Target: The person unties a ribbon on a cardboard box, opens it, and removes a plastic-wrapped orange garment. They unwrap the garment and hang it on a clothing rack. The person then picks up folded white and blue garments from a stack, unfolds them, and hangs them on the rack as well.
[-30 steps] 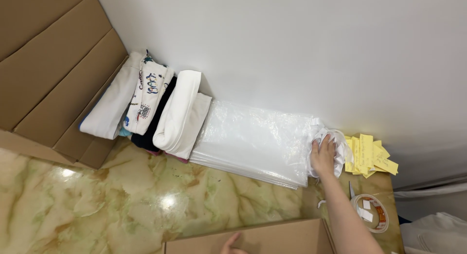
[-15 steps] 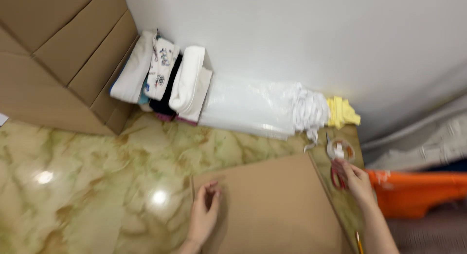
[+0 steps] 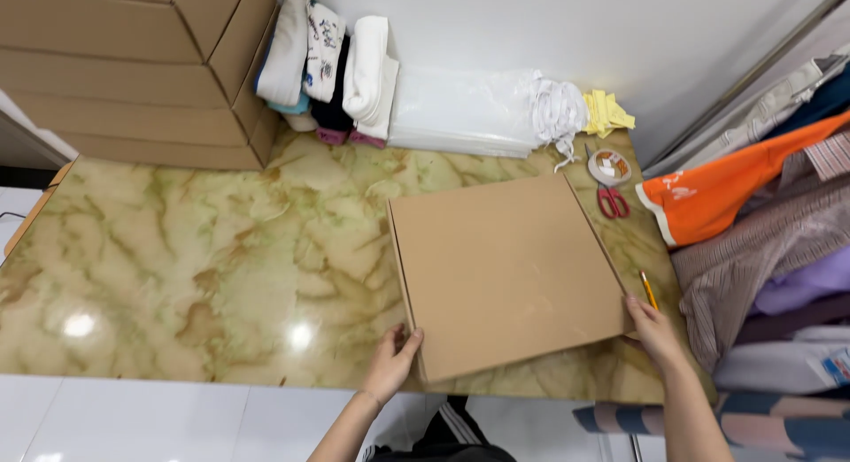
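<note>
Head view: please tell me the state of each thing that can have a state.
cardboard box: closed, lying flat on the marble table.
left hand: open, touching the box's near left corner.
right hand: gripping the box's right corner.
scissors: shut, lying flat.
plastic bags: stacked against the wall.
folded clothes: standing on edge.
</note>
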